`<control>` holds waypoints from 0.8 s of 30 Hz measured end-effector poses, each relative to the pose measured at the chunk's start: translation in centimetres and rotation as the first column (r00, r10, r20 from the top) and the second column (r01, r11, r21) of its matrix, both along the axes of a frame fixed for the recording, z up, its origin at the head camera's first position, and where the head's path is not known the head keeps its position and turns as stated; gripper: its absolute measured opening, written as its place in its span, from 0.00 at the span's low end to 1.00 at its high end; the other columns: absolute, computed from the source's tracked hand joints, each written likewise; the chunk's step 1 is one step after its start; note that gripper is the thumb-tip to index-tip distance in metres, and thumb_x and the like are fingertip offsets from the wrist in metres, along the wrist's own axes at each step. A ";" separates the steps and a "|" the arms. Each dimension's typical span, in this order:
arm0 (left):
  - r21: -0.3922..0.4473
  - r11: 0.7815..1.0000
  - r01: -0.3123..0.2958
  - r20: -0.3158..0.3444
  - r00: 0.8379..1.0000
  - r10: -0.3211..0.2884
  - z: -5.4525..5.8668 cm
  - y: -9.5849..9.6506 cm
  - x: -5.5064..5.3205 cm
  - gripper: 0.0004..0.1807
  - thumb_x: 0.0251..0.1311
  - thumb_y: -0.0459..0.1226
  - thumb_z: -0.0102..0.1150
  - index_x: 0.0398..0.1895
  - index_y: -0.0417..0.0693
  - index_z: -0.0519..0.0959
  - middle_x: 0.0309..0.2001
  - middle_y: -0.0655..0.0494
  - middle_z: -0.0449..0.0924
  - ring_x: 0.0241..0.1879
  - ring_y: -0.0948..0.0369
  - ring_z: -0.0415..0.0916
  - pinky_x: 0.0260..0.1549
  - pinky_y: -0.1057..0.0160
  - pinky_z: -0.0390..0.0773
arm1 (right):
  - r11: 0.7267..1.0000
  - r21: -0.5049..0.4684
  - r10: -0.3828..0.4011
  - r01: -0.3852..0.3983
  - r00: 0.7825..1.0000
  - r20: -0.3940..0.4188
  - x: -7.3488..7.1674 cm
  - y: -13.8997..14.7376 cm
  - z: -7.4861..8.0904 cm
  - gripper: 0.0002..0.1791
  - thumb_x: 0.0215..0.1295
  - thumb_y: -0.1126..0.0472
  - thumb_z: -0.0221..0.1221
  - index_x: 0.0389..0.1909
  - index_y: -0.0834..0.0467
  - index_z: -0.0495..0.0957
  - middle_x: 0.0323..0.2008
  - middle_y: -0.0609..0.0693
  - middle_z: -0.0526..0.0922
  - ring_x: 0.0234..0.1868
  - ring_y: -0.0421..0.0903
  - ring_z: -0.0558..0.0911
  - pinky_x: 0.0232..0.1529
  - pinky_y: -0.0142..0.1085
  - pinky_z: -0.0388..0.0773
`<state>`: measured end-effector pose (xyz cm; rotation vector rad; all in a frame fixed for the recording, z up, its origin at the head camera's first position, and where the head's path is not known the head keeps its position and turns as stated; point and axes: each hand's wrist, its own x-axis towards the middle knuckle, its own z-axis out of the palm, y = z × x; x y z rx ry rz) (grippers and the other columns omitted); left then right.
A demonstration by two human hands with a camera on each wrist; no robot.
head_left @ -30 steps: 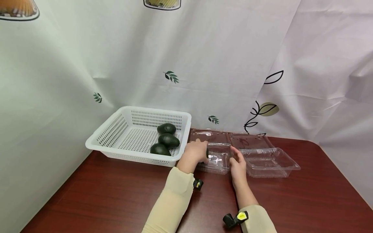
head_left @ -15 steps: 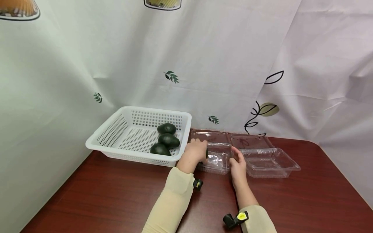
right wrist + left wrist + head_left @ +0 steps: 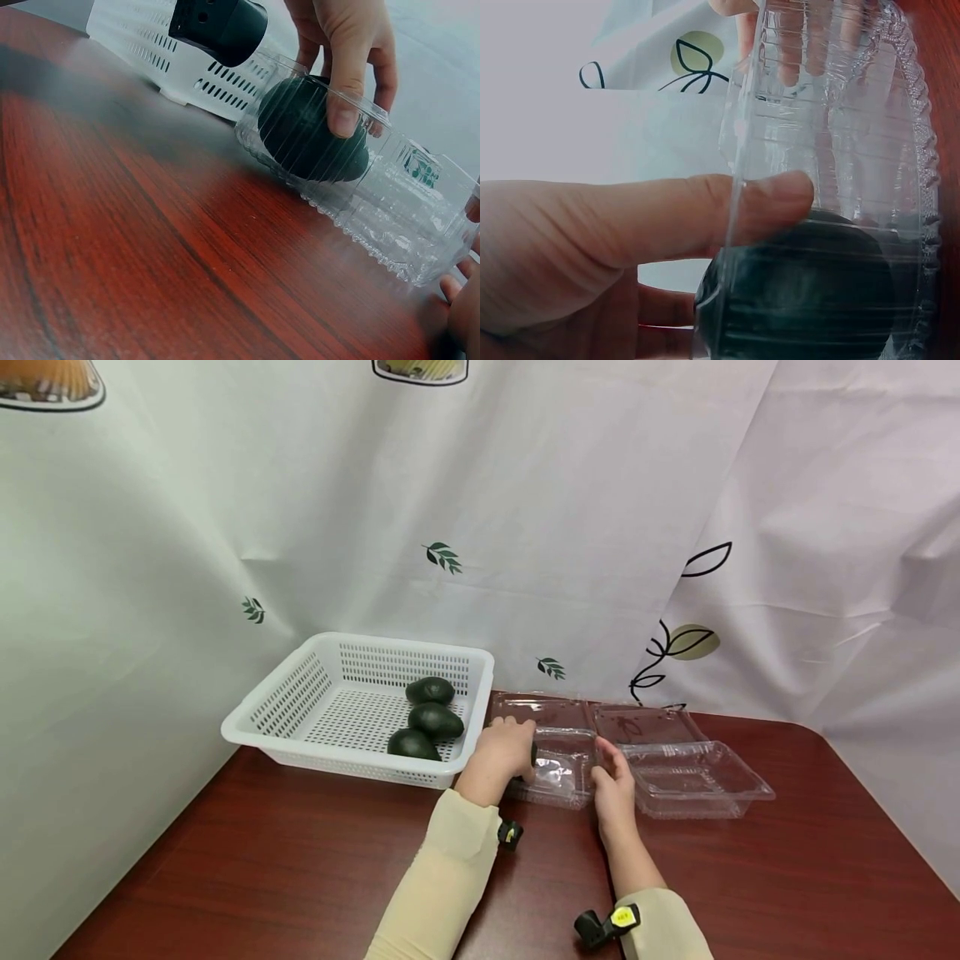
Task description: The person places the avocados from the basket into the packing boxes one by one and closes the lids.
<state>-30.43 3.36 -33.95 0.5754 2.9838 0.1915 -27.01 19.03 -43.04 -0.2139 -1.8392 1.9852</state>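
My left hand (image 3: 502,752) reaches down into the left clear plastic clamshell container (image 3: 564,768) and grips a dark green avocado (image 3: 296,131). In the left wrist view the thumb lies over the avocado (image 3: 802,292), seen through the ribbed wall. That avocado is within the container, at its left end. My right hand (image 3: 615,789) rests against the container's right end with its fingers extended, and they show through the plastic in the left wrist view. The container's lid (image 3: 542,710) is folded back behind it.
Several avocados (image 3: 435,721) lie along the right side of a white perforated basket (image 3: 356,643) to the left. A second clear clamshell container (image 3: 693,781) stands with its lid back on the right. A printed white cloth (image 3: 525,527) hangs behind the red-brown table (image 3: 300,877).
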 end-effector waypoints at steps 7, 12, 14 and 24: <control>0.003 1.000 0.002 -0.019 1.000 -0.002 0.1 0.1 0.1 0.39 0.40 0.49 0.74 0.58 0.49 0.70 0.49 0.47 0.71 0.50 0.50 0.66 0.45 0.54 0.71 | 1.000 -0.001 -0.001 0.001 1.000 -0.016 -0.1 0.0 -0.1 0.31 0.50 0.79 0.40 0.60 0.70 0.65 0.62 0.61 0.65 0.63 0.49 0.62 0.53 0.25 0.59; 0.034 0.999 0.025 -0.079 0.997 -0.022 0.7 -0.1 0.2 0.39 0.41 0.50 0.73 0.59 0.49 0.70 0.52 0.46 0.70 0.53 0.50 0.65 0.46 0.54 0.71 | 1.000 0.005 -0.008 0.008 1.000 -0.012 -0.1 -0.1 -0.1 0.31 0.50 0.79 0.40 0.60 0.70 0.65 0.62 0.62 0.65 0.63 0.50 0.62 0.53 0.25 0.59; 0.063 0.998 0.031 -0.119 0.993 -0.024 1.3 -0.5 0.3 0.39 0.42 0.50 0.72 0.59 0.49 0.70 0.52 0.45 0.70 0.53 0.50 0.65 0.47 0.54 0.71 | 1.000 0.006 -0.008 0.008 1.000 -0.009 0.0 -0.1 -0.1 0.31 0.50 0.79 0.40 0.60 0.70 0.65 0.62 0.62 0.65 0.63 0.49 0.62 0.53 0.25 0.59; 0.267 0.962 -0.060 -0.168 0.980 0.107 4.7 -4.7 0.9 0.37 0.49 0.49 0.68 0.62 0.50 0.67 0.55 0.45 0.69 0.55 0.48 0.64 0.50 0.51 0.69 | 1.000 0.009 -0.012 0.013 1.000 -0.020 0.0 -0.1 0.0 0.31 0.50 0.79 0.40 0.60 0.70 0.65 0.62 0.63 0.65 0.63 0.50 0.63 0.53 0.25 0.59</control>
